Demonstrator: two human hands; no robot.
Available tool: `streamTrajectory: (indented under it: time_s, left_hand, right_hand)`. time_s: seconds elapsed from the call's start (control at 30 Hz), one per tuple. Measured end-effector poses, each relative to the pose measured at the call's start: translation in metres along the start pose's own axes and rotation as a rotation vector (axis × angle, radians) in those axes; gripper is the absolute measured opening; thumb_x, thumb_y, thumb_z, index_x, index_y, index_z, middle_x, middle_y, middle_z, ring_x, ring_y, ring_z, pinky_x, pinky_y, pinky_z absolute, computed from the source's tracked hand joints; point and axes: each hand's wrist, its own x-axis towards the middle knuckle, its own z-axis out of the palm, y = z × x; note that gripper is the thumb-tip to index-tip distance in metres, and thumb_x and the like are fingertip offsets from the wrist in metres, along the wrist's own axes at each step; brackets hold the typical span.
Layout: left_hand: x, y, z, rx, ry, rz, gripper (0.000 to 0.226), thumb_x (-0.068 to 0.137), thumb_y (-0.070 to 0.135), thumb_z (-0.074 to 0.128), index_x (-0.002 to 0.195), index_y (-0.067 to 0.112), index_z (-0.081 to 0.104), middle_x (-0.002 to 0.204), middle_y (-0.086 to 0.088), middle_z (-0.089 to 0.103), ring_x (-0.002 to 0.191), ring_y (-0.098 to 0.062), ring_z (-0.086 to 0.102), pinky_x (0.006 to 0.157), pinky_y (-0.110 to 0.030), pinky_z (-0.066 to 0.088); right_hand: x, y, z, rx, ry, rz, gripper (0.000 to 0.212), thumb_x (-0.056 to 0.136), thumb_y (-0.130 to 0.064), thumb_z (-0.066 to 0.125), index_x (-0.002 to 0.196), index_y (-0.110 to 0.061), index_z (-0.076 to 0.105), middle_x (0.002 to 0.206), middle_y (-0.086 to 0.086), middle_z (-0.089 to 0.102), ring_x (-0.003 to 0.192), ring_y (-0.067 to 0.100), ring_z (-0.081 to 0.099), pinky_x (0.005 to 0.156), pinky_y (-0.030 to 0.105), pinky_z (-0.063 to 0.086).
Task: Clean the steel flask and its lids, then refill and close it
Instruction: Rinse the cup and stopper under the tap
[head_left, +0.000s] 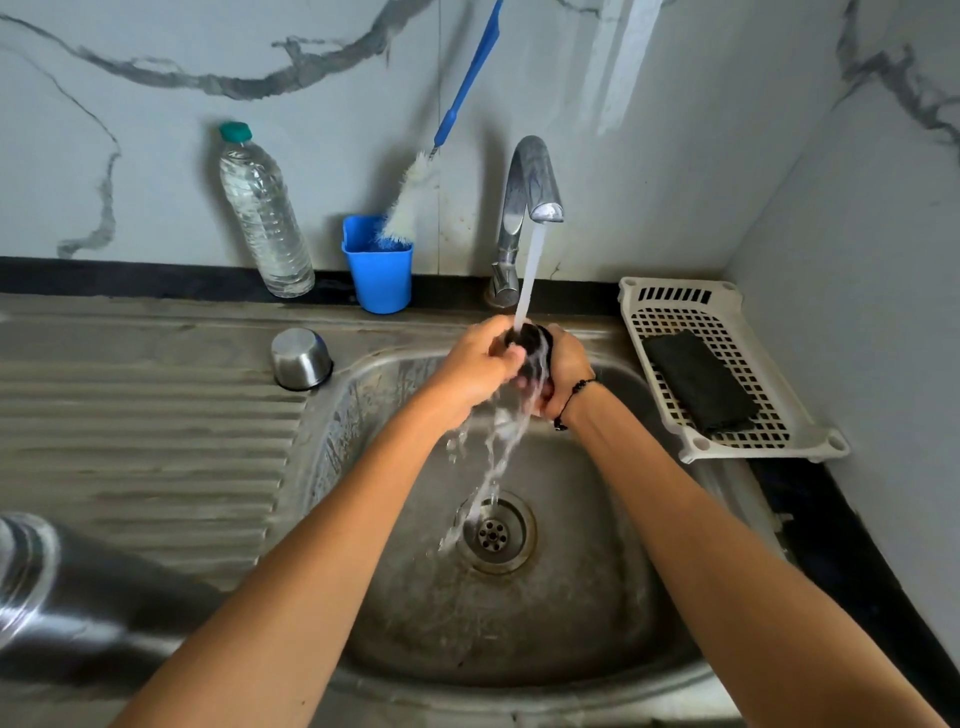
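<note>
Black lid (531, 345) held under the tap (530, 187) stream, above the far edge of the sink (571, 597). Left hand (475, 371) and right hand (563, 371) both grip it, fingers curled round it from either side. Water runs over the lid and hands, falling to the drain (493, 532). Steel cap (301, 358) sits upside down on the drainboard, left of the sink. Steel flask (67, 587) lies on its side at the near left, blurred. Far left: water bottle (262, 213); beside it a blue cup (378, 265) holding a brush (410, 197). Right: white tray (727, 374) with a dark sponge (698, 382) on it.
</note>
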Motion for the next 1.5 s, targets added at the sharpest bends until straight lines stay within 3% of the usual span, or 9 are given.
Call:
streamTrajectory:
  time_s: [0.13,0.23,0.4,0.6,0.87,1.0,1.13,1.2,1.5]
  left_hand:
    - [0.001,-0.013,0.005,0.102,0.155,-0.006,0.039,0.088,0.013,0.064,0.123,0.025,0.052,0.108,0.003,0.062,0.102,-0.015,0.059,0.089,-0.036,0.05]
    - [0.002,-0.018,0.006,0.206,0.263,0.052,0.039,0.088,0.015,0.064,0.124,0.021,0.052,0.109,0.001,0.063,0.098,-0.014,0.06,0.086,-0.032,0.051]
    - [-0.011,-0.015,-0.008,0.295,-0.011,0.088,0.053,0.09,0.008,0.059,0.137,0.027,0.042,0.099,0.0,0.065,0.089,-0.014,0.063,0.082,-0.034,0.055]
    - [-0.02,-0.023,-0.015,0.027,-0.167,0.052,0.059,0.086,-0.006,0.055,0.131,0.03,0.047,0.088,-0.008,0.062,0.071,-0.012,0.055,0.064,-0.023,0.046]
    - [-0.024,-0.037,-0.006,-0.236,0.173,-0.033,0.035,0.093,-0.004,0.046,0.121,0.016,0.053,0.075,-0.005,0.059,0.063,-0.011,0.051,0.06,-0.024,0.044]
    - [-0.022,-0.042,-0.002,-0.191,0.263,-0.06,0.037,0.094,-0.004,0.044,0.125,0.015,0.049,0.093,-0.001,0.058,0.079,-0.011,0.055,0.07,-0.02,0.045]
    - [-0.017,-0.042,-0.002,-0.125,0.276,-0.078,0.039,0.094,-0.004,0.042,0.126,0.016,0.051,0.111,0.0,0.058,0.107,-0.015,0.055,0.089,-0.024,0.043]
    - [-0.015,-0.041,0.0,-0.118,0.292,-0.09,0.04,0.093,-0.006,0.041,0.124,0.016,0.053,0.117,-0.002,0.059,0.111,-0.015,0.054,0.092,-0.026,0.042]
    - [-0.014,-0.039,0.002,-0.146,0.322,-0.098,0.035,0.093,-0.005,0.043,0.119,0.013,0.057,0.109,0.002,0.058,0.096,-0.008,0.055,0.073,-0.012,0.042]
  right_hand:
    - [0.008,-0.003,0.002,-0.396,0.096,-0.216,0.051,0.099,-0.053,0.027,0.11,-0.009,0.052,0.079,0.009,0.056,0.051,0.015,0.049,0.042,0.022,0.043]
    - [0.003,0.005,-0.002,-0.525,-0.05,-0.359,0.034,0.098,-0.042,0.045,0.119,-0.015,0.045,0.098,0.01,0.063,0.074,0.02,0.063,0.06,0.031,0.053]
    - [0.002,0.015,-0.022,-0.388,-0.181,-0.348,0.042,0.085,-0.006,0.067,0.123,-0.008,0.05,0.114,0.017,0.061,0.076,0.019,0.067,0.066,0.029,0.057]
    - [-0.002,0.017,-0.03,-0.508,-0.219,-0.315,0.05,0.079,-0.006,0.072,0.124,-0.005,0.05,0.097,0.016,0.063,0.065,0.021,0.059,0.053,0.023,0.05]
    - [-0.021,-0.002,-0.022,-1.12,0.094,-0.817,0.042,0.086,-0.024,0.065,0.126,-0.017,0.052,0.103,-0.001,0.057,0.089,0.014,0.056,0.072,0.022,0.047]
    - [-0.013,0.01,-0.025,-1.383,0.107,-0.584,0.034,0.083,-0.035,0.065,0.112,-0.018,0.06,0.101,0.007,0.066,0.089,0.022,0.063,0.077,0.034,0.054]
    - [-0.018,0.011,-0.018,-1.173,0.267,-0.817,0.034,0.088,-0.036,0.061,0.112,-0.013,0.056,0.087,0.001,0.059,0.079,0.017,0.055,0.065,0.025,0.043]
    - [-0.019,0.014,-0.011,-1.261,0.223,-0.717,0.03,0.087,-0.04,0.06,0.105,-0.015,0.058,0.085,0.0,0.058,0.08,0.018,0.058,0.063,0.022,0.039]
    - [-0.02,0.029,-0.016,-1.299,0.273,-0.786,0.035,0.088,-0.038,0.06,0.112,-0.013,0.058,0.091,0.004,0.061,0.084,0.02,0.057,0.068,0.023,0.037]
